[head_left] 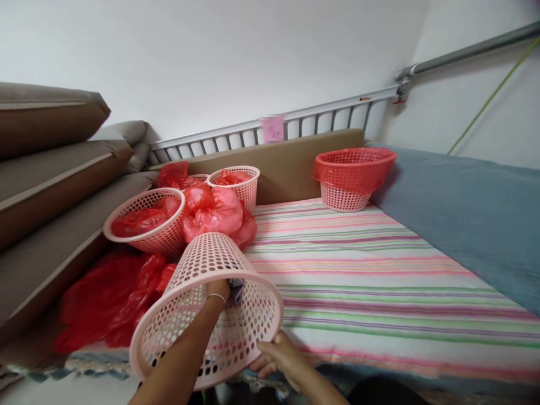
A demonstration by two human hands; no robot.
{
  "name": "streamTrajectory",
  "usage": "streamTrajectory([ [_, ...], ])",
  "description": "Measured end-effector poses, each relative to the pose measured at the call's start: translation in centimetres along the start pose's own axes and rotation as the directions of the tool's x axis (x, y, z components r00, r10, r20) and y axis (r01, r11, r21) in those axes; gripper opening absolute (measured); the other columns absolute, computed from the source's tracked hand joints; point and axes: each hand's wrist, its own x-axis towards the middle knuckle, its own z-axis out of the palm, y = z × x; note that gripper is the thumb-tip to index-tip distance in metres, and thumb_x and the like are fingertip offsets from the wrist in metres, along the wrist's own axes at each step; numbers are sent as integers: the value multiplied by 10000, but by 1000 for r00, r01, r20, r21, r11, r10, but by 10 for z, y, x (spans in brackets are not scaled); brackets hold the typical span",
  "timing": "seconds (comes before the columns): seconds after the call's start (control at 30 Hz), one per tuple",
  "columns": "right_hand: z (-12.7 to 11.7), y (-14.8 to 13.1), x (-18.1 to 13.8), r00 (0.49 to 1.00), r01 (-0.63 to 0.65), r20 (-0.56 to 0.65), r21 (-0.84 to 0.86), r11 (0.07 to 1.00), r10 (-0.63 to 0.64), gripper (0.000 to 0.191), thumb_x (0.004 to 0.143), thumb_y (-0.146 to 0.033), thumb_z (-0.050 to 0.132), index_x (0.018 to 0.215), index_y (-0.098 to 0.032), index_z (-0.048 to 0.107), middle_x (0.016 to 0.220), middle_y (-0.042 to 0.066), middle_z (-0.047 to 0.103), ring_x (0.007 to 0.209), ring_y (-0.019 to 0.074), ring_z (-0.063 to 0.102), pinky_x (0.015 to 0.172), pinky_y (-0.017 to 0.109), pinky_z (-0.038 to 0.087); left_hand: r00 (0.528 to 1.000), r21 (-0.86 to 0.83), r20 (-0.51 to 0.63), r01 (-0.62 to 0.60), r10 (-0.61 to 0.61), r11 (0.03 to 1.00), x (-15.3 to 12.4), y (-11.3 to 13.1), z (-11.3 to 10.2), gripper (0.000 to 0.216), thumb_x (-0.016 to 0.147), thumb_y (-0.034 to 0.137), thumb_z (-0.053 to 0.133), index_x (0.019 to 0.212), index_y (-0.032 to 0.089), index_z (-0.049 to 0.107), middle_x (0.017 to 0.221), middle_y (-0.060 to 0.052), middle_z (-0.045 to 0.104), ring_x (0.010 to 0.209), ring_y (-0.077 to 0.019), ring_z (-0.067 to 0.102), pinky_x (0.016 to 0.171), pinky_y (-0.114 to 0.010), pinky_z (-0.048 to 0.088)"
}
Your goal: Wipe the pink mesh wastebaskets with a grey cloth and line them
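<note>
A pale pink perforated basket point(211, 264) lies tipped on its side at the near edge of the striped bed, its mouth facing me. My left hand point(218, 290) reaches deep inside it, fingers closed on a dark crumpled item point(236, 289) against the basket's bottom. A thin bracelet circles that wrist. My right hand point(280, 357) grips the basket's lower rim from outside, steadying it.
Two more pink baskets point(166, 239) point(244, 188) lined with red plastic bags stand behind, with a tied red bag point(215, 214) between them. Loose red bags point(105, 298) lie at left by brown cushions point(50, 185). A red-lined basket point(350, 174) sits by the headboard; blue blanket point(472, 208) at right.
</note>
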Motion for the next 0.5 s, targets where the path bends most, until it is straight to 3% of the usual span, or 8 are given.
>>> streamTrajectory([
  [0.13, 0, -1, 2, 1000, -2, 1, 2, 1000, 2, 349, 630, -349, 575, 869, -100, 521, 687, 126, 678, 610, 225, 662, 536, 306, 506, 999, 37, -26, -28, 29, 999, -27, -1, 6, 310, 838, 241, 519, 1140, 169, 512, 1156, -73, 546, 1040, -214, 527, 889, -434, 421],
  [0.23, -1, -1, 4, 999, 15, -34, -27, 1000, -16, 329, 632, -347, 561, 858, -109, 533, 664, 106, 671, 582, 223, 655, 524, 310, 504, 992, 15, -18, -122, 122, 992, -68, 6, 10, 409, 769, 70, 495, 1162, 183, 521, 1148, -76, 552, 1064, -197, 502, 933, -336, 375],
  [0.37, -10, 0, 4, 969, 156, -163, -177, 972, -186, 233, 661, -324, 529, 771, -132, 601, 673, 56, 673, 654, 212, 641, 611, 302, 497, 962, -22, 36, -269, 270, 963, -124, 20, 16, 527, 652, 69, 553, 1152, 235, 537, 1133, -43, 564, 1050, -186, 496, 905, -260, 384],
  [0.43, -17, -1, 3, 930, 224, -229, -269, 937, -288, 189, 662, -292, 528, 730, -141, 619, 697, 37, 680, 736, 213, 631, 678, 283, 482, 949, -24, 56, -309, 310, 951, -137, 25, 18, 514, 645, 66, 552, 1122, 256, 558, 1119, -36, 568, 1037, -194, 497, 892, -273, 387],
  [0.5, -22, -3, 2, 924, 211, -255, -285, 935, -286, 190, 657, -285, 527, 741, -144, 622, 695, 32, 684, 736, 213, 634, 671, 278, 480, 946, -15, 63, -318, 319, 948, -132, 30, 17, 467, 663, 80, 556, 1093, 262, 575, 1096, -40, 573, 1007, -205, 508, 873, -297, 393],
])
